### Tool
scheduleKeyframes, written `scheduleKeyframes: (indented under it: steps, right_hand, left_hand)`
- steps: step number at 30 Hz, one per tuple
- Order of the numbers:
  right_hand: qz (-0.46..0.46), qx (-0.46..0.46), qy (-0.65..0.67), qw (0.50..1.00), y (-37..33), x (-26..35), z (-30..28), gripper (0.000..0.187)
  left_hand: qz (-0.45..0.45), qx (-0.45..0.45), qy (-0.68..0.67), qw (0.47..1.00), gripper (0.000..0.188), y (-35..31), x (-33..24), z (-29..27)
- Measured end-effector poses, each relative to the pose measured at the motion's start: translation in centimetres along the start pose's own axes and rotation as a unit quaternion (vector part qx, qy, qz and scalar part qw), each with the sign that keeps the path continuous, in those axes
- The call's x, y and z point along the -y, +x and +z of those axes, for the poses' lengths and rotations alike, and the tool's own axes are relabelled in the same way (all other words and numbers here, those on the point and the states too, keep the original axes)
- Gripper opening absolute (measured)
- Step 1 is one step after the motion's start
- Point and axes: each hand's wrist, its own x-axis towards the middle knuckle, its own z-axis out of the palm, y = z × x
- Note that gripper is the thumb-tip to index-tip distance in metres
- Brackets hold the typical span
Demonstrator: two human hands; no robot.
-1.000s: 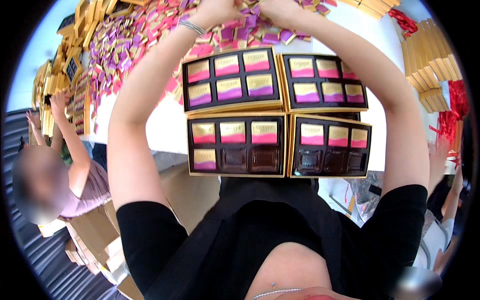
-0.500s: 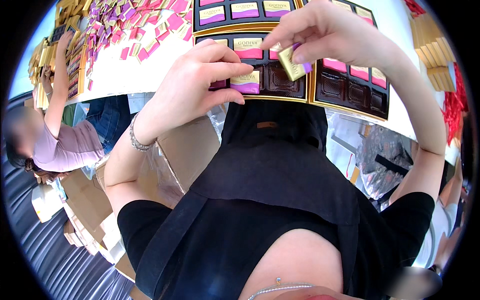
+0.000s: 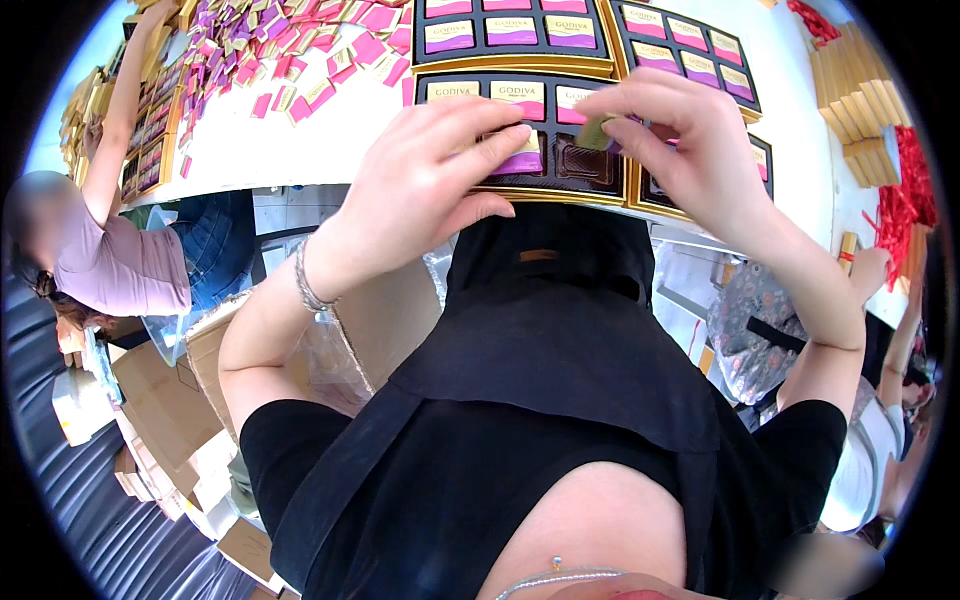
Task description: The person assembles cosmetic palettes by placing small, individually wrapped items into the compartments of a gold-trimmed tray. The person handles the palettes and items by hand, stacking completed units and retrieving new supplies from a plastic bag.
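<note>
The near gold-edged box [image 3: 470, 196] has a black compartment tray with wrapped chocolates in it. My left hand [image 3: 425, 170] lies over its left side, thumb apart from the fingers, fingertips at a gold-and-purple wrapped chocolate [image 3: 520, 163] in the front row. Between the thumb and fingers of my right hand [image 3: 695, 150] is another wrapped chocolate [image 3: 597, 133], tilted, just above the tray. Below it shows a bare dark compartment [image 3: 585, 165]. A gold-and-pink chocolate [image 3: 518, 98] sits in the row behind. My right hand partly covers the neighbouring box [image 3: 765, 165].
Filled boxes [image 3: 512, 40] stand behind, with another box [image 3: 690, 50] to their right. Loose pink and purple chocolates [image 3: 310, 95] spread over the white table [image 3: 290, 150]. At right are stacked gold boxes [image 3: 865, 100] and red shredded filler [image 3: 905, 190]. A co-worker [image 3: 120, 260] reaches in at left.
My right hand has come down and turned, bringing the chocolate closer to the tray. My left hand has shifted slightly right with the view. The co-worker's arm at left reaches farther up.
</note>
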Motion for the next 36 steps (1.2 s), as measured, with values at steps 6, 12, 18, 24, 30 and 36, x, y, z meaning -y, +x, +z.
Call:
scheduleKeyframes:
  steps: [6, 12, 18, 24, 30, 36]
  right_hand:
    - [0.185, -0.03, 0.04, 0.982, -1.7, 2.4, 1.7, 0.01]
    - [-0.011, -0.025, -0.205, 0.978, -2.8, 1.0, 2.3, 0.026]
    - [-0.054, 0.14, -0.272, 0.951, -5.1, 1.9, 2.7, 0.067]
    - [-0.096, 0.153, -0.231, 0.956, -2.2, 1.1, -0.8, 0.055]
    - [-0.061, 0.065, -0.272, 0.958, 12.9, -16.4, -5.4, 0.024]
    - [-0.18, 0.094, -0.347, 0.916, 20.3, -28.5, 0.3, 0.029]
  left_hand:
    - [0.057, 0.035, 0.146, 0.987, 0.061, -1.9, 0.4, 2.7]
    - [0.064, 0.041, 0.101, 0.992, 0.068, -1.5, 0.8, 1.8]
    - [0.082, 0.053, 0.058, 0.994, 0.063, -1.7, 1.6, 2.2]
    - [0.072, 0.06, 0.073, 0.993, 0.051, -1.6, 1.5, 1.8]
    - [0.066, 0.04, 0.005, 0.997, 0.051, 0.3, 2.0, -0.9]
    - [-0.055, -0.05, -0.007, 0.997, 0.025, 10.9, 13.9, -2.4]
